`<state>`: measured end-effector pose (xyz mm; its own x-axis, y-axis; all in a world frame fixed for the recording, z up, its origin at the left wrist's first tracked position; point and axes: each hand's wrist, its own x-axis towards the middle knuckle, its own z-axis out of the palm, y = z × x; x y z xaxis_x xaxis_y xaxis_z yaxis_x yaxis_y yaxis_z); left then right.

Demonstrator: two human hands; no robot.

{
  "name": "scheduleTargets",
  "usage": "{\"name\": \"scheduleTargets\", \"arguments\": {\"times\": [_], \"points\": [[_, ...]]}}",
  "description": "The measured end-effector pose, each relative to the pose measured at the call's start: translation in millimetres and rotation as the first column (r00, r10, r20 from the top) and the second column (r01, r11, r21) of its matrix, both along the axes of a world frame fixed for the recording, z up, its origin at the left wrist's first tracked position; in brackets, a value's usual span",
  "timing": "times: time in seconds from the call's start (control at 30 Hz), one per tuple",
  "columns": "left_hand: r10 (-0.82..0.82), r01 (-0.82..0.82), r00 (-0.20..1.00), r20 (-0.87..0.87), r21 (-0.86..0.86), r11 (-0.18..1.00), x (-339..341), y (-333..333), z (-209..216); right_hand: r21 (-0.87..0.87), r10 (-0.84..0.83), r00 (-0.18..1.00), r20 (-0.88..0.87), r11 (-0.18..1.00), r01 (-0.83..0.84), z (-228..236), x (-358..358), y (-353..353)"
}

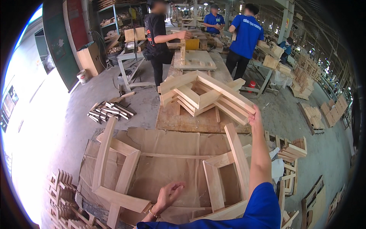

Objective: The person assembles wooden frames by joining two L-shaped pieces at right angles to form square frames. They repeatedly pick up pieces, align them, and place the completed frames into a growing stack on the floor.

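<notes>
My right hand [254, 115], arm stretched far forward, has its fingers around the right end of a pale wooden angled frame piece [225, 91]. That piece tops a stack of similar V-shaped pieces on the far worktable [177, 121]. My left hand [170, 196] hovers over the cardboard-covered near table [167, 173], fingers loosely bent and nothing in them. Beside it on the left lies a pair of crossed angled wooden pieces [124, 175]. A second crossed pair [216, 185] rests on the right, partly behind my right arm.
On the floor at left lies a heap of dark-edged wood strips [110, 110]. Stacked frames [61, 194] stand at lower left, more wooden parts [293, 152] at right. A person in black [154, 36] and a person in blue [247, 36] stand by the far worktable.
</notes>
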<state>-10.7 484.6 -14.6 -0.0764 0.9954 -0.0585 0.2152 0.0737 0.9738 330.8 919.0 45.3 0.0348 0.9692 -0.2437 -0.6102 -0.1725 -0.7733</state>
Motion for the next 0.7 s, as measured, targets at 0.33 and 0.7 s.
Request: {"name": "scheduleTargets", "arguments": {"times": [0.33, 0.7], "points": [[0.079, -0.118, 0.947, 0.311, 0.109, 0.987, -10.4, 84.8, 33.7, 0.145, -0.014, 0.999, 0.046, 0.989, 0.007, 14.1, -22.2, -196.4], [0.024, -0.29, 0.503, 0.864, 0.143, 0.946, 29.8, 58.9, 96.5, -0.112, 0.278, 0.859, 0.43, 0.961, -0.255, 6.1, 28.9, -420.7]]}}
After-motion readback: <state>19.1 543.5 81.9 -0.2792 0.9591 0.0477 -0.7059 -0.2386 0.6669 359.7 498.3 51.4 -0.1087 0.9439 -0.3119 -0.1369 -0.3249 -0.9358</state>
